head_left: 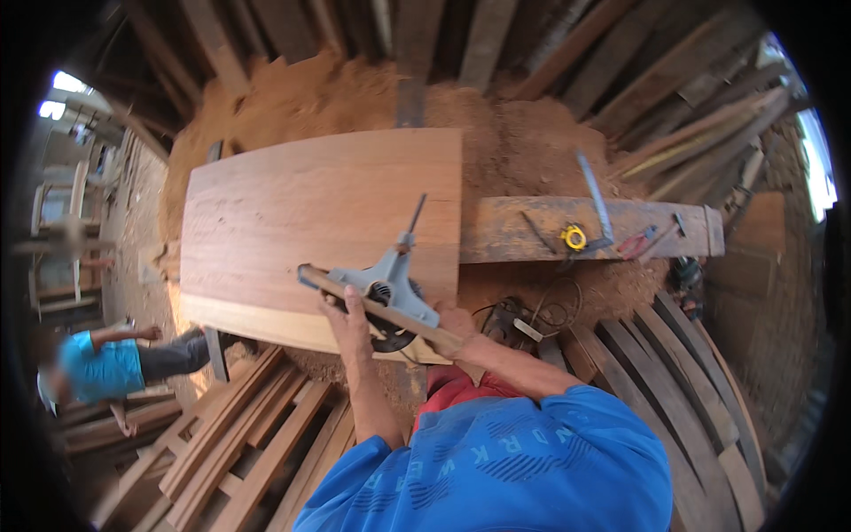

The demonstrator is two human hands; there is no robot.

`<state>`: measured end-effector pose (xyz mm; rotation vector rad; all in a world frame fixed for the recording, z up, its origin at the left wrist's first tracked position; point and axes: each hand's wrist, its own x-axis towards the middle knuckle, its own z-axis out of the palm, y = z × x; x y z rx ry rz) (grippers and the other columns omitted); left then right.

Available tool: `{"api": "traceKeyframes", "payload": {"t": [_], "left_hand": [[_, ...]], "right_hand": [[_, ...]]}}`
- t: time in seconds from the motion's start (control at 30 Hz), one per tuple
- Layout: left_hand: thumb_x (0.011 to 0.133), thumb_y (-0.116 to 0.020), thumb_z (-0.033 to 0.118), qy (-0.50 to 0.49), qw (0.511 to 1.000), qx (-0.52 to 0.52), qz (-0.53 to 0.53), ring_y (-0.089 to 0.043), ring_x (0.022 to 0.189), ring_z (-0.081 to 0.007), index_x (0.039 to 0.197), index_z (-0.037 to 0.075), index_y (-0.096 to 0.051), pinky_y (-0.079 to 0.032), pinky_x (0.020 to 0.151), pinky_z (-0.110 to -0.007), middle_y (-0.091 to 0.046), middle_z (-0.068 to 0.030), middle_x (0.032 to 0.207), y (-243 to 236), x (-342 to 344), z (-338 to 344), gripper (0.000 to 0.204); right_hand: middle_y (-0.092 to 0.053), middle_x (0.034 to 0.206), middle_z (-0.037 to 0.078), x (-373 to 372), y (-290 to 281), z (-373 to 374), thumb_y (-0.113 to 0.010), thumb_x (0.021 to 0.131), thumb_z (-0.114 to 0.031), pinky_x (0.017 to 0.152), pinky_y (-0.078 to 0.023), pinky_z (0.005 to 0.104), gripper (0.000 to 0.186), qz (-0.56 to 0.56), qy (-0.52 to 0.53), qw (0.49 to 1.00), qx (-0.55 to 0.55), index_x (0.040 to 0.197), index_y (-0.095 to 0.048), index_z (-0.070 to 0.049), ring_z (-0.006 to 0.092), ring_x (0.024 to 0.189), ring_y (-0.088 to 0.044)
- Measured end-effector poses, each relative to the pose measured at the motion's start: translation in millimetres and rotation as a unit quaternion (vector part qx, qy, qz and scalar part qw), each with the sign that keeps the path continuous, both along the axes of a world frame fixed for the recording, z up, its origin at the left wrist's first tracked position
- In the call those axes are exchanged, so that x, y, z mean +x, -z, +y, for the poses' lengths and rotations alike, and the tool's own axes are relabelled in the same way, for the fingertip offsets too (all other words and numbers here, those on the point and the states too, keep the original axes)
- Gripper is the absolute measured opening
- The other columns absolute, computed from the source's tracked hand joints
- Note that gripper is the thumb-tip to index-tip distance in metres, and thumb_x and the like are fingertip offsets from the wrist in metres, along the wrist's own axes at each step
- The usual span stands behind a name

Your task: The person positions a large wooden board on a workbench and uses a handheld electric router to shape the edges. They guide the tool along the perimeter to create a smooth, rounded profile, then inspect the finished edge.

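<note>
A grey metal tool frame [390, 270] with a thin dark rod sticking up from it is held over the near edge of a wide wooden board [328, 204]. A wooden bar [377, 308] runs along the frame's near side, and a round black part shows beneath it. My left hand [351, 324] is closed on the bar near its left end, with its fingers partly hidden behind it. At the bar's right end my right hand [455, 330] is closed around the wood, beside the frame's corner. The kind of tool is not clear.
A bench plank [510, 232] right of the board carries a yellow tape measure [573, 237], a blue square [596, 199], red-handled pliers [636, 244] and a hammer [678, 223]. A dark corded power tool [510, 321] lies below. Stacked timber surrounds me; a person [106, 362] is at left.
</note>
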<state>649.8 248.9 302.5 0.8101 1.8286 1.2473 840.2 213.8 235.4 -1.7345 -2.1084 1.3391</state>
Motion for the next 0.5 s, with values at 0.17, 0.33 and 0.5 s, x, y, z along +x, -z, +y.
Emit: {"api": "traceKeyframes", "payload": {"t": [0.17, 0.33, 0.5], "left_hand": [[0.1, -0.068, 0.034, 0.02, 0.978, -0.059, 0.199, -0.059, 0.122, -0.0322, 0.154, -0.003, -0.038, -0.048, 0.105, -0.042, -0.055, -0.0251, 0.14, 13, -4, 10, 0.072], [0.099, -0.063, 0.023, 0.072, 0.982, -0.016, 0.175, -0.058, 0.103, -0.0258, 0.134, -0.006, -0.053, -0.049, 0.093, -0.038, -0.061, -0.0167, 0.117, 4, -12, 13, 0.046], [0.1, -0.061, 0.022, 0.123, 0.976, -0.01, 0.177, -0.055, 0.1, -0.0183, 0.129, -0.002, -0.055, -0.047, 0.088, -0.035, -0.06, -0.0106, 0.11, -9, -11, 14, 0.038]], "right_hand": [[-0.068, 0.128, 0.026, 100, -19, 10, -0.07, 0.094, -0.037, 0.098, -0.054, 0.0511, 0.063, 0.104, 0.141, 0.984, -0.036, 0.145, -0.048, -0.007, 0.0445, 0.112, -0.068], [-0.065, 0.125, 0.028, 333, 47, 28, -0.068, 0.097, -0.03, 0.105, -0.046, 0.0525, 0.042, -0.181, 0.451, 0.856, 0.175, 0.124, -0.061, 0.002, 0.0448, 0.121, -0.059], [-0.075, 0.11, 0.027, 515, 141, 39, -0.068, 0.097, -0.045, 0.095, -0.055, 0.0509, 0.045, -0.322, 0.489, 0.811, -0.008, 0.119, -0.073, -0.006, 0.0462, 0.108, -0.07]]}}
